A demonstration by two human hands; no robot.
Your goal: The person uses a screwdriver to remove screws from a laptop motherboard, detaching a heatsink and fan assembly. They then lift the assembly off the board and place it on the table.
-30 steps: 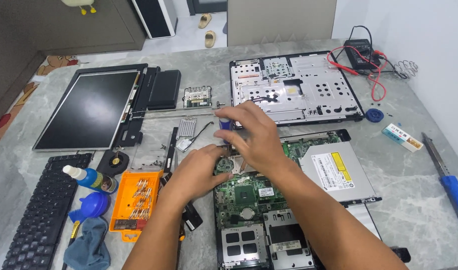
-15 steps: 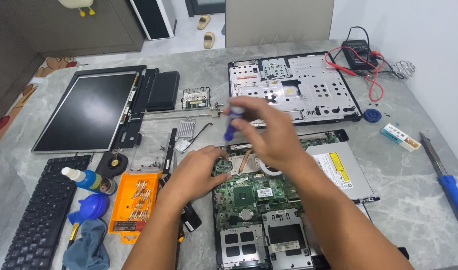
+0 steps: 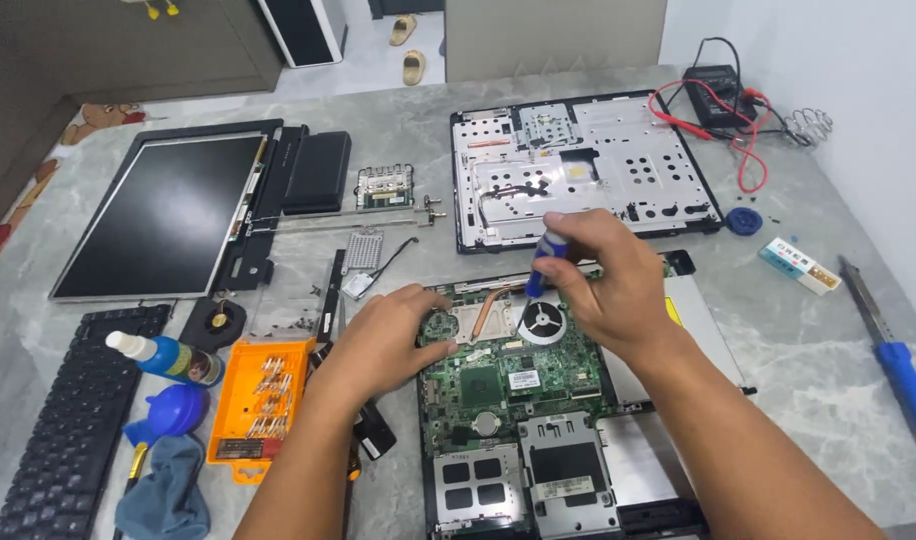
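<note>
A green laptop motherboard (image 3: 498,385) lies in its black base on the grey table. My left hand (image 3: 383,335) rests flat on the board's left edge, fingers spread, holding nothing. My right hand (image 3: 603,280) grips a blue-handled screwdriver (image 3: 545,262) upright, its tip down near a round silver fan part (image 3: 544,320) and a copper heat pipe (image 3: 488,310) at the top of the board. A silver optical drive (image 3: 703,325) sits at the board's right, partly hidden by my right wrist.
A metal keyboard frame (image 3: 578,170) lies behind the board, a screen panel (image 3: 163,215) at far left. An orange screwdriver-bit case (image 3: 258,405), a blue bottle (image 3: 168,357), a black keyboard (image 3: 63,430), a multimeter with red leads (image 3: 718,95) and a blue-handled tool (image 3: 903,365) surround the work.
My right hand has moved rightward and lifted with the screwdriver from the board's upper left to above the fan part. My left hand stays on the board's left edge.
</note>
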